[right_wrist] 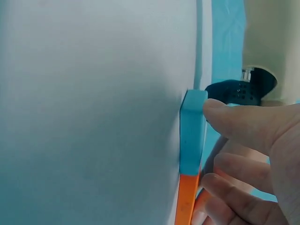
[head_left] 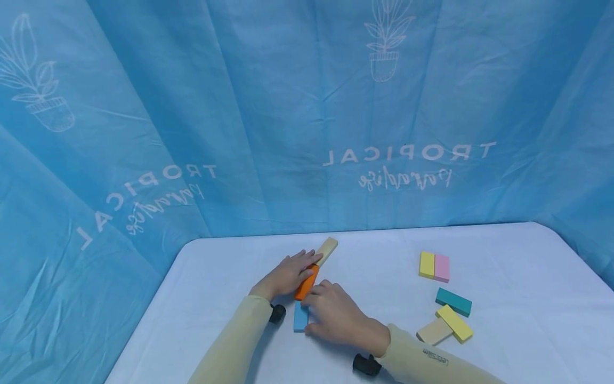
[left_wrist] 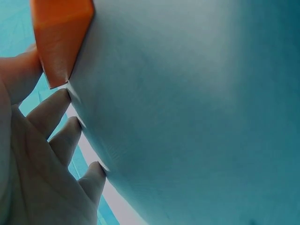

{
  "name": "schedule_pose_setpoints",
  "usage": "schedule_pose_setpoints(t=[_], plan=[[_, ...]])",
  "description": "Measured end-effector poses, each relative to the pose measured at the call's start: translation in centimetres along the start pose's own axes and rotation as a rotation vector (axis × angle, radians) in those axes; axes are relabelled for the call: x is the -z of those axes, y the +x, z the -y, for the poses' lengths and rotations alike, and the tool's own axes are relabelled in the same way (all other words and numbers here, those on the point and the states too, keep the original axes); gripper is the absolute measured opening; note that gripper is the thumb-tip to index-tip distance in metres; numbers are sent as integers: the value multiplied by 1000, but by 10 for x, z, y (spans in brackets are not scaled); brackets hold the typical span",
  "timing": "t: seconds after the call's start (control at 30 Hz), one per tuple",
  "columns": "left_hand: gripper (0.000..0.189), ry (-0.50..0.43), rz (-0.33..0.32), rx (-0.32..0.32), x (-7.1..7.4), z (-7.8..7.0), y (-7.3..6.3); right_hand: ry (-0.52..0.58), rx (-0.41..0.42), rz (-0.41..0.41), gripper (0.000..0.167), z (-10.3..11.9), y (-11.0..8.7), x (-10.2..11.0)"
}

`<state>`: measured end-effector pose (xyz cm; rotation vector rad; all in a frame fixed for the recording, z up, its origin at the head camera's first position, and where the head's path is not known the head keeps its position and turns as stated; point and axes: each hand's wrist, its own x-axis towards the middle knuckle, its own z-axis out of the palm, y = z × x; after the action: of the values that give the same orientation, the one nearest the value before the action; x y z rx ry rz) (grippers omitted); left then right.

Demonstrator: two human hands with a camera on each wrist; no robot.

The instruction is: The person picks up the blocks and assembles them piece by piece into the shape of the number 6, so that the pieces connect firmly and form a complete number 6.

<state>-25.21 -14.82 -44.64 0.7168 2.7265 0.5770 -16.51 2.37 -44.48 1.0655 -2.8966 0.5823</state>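
Three flat blocks lie end to end on the white table: beige (head_left: pixel 328 249) at the far end, orange (head_left: pixel 307 282) in the middle, blue (head_left: pixel 300 317) nearest. My left hand (head_left: pixel 290 273) rests over the beige and orange blocks, its fingers extended. In the left wrist view its thumb touches the orange block (left_wrist: pixel 63 42), while several fingertips meet the table. My right hand (head_left: pixel 336 312) holds the blue block by its edge. The thumb lies at its near end and the curved fingers by its join with the orange one, as the right wrist view of the blue block (right_wrist: pixel 192 131) shows.
On the right side of the table, a yellow block (head_left: pixel 427 264) and a pink block (head_left: pixel 442 268) lie side by side. Nearer are a green block (head_left: pixel 453 302) and a yellow block (head_left: pixel 454 323) overlapping a beige block (head_left: pixel 435 332). A blue curtain (head_left: pixel 307 117) hangs behind.
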Motion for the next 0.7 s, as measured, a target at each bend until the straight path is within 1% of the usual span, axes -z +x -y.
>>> schedule_pose_setpoints(t=[0.17,0.4,0.7], plan=[[48,-2,-9,5,-1,-1,-1,59,-50,9,41,-5,-9,7],[49,13,-6,6,0,-2,-2,85,-75,-7,41,-10,-20,17],[49,16,-11,7,-2,1,0,137,-117,-32,39,-17,-38,36]])
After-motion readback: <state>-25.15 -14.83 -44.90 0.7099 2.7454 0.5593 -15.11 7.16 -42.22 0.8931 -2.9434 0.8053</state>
